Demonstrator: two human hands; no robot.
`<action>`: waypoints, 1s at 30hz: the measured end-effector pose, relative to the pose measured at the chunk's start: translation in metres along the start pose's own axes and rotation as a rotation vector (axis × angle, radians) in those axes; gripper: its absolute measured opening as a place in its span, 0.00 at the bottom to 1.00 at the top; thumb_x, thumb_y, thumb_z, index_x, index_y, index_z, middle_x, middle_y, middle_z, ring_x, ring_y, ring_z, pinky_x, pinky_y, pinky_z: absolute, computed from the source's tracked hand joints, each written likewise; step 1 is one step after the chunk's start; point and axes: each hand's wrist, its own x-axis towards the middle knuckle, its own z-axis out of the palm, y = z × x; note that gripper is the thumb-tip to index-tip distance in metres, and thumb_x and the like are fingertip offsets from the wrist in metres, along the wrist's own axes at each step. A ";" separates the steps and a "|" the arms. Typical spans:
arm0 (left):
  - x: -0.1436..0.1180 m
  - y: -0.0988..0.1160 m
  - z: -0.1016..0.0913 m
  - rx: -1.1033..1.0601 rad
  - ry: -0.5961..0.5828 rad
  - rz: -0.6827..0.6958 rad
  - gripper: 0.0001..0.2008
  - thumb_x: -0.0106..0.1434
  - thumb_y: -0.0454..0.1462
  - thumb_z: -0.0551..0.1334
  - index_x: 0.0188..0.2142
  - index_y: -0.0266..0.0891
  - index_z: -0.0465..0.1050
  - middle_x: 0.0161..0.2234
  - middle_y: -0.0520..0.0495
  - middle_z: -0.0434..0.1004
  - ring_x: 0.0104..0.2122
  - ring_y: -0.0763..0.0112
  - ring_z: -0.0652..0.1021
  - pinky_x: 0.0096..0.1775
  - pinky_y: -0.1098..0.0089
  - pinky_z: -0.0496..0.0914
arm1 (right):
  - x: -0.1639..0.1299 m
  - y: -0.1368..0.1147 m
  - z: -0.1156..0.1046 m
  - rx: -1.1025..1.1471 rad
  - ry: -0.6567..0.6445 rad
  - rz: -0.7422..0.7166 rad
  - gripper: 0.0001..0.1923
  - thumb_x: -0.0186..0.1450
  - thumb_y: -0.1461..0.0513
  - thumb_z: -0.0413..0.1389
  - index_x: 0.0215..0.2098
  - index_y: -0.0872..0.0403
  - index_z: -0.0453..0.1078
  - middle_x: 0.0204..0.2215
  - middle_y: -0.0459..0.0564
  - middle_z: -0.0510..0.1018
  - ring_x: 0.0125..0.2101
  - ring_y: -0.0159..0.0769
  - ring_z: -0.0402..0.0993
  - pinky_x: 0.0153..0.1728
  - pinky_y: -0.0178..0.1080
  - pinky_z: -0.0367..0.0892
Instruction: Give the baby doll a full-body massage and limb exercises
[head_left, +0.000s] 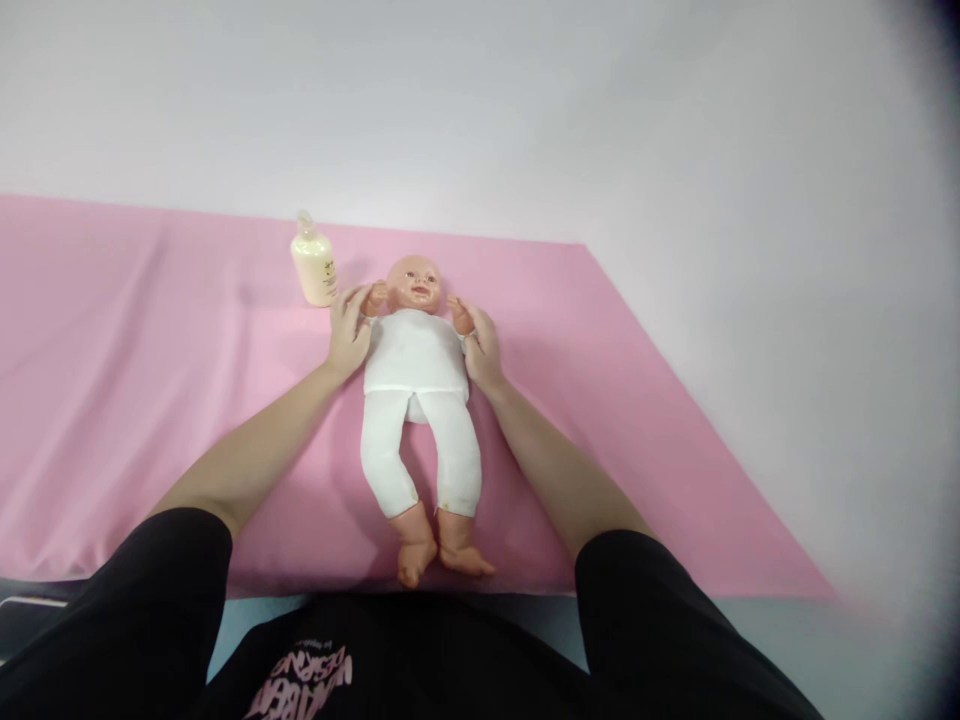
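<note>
A baby doll [417, 350] with a bare head, white top and white trousers lies on its back, its feet towards me. Both its arms are bent up beside the head. My left hand [348, 332] is closed around the doll's arm on the left, just below the small hand. On the other side, my right hand [482, 348] holds the doll's other arm, with part of my fingers hidden behind it. Close to my left hand stands a pump bottle [315, 268] of pale yellow liquid with a clear top.
The doll rests on a pink sheet [570, 420] spread over a table, creased on the left. Its front edge runs close to my body, and its right edge slants away. A pale, plain surface [480, 110] lies beyond the far edge.
</note>
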 end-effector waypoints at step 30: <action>0.002 0.013 0.002 0.151 -0.300 0.090 0.31 0.64 0.34 0.54 0.67 0.45 0.70 0.59 0.39 0.74 0.58 0.53 0.73 0.63 0.50 0.64 | 0.002 -0.004 -0.001 -0.181 -0.176 -0.042 0.34 0.61 0.68 0.48 0.65 0.46 0.69 0.60 0.48 0.78 0.59 0.46 0.73 0.66 0.56 0.64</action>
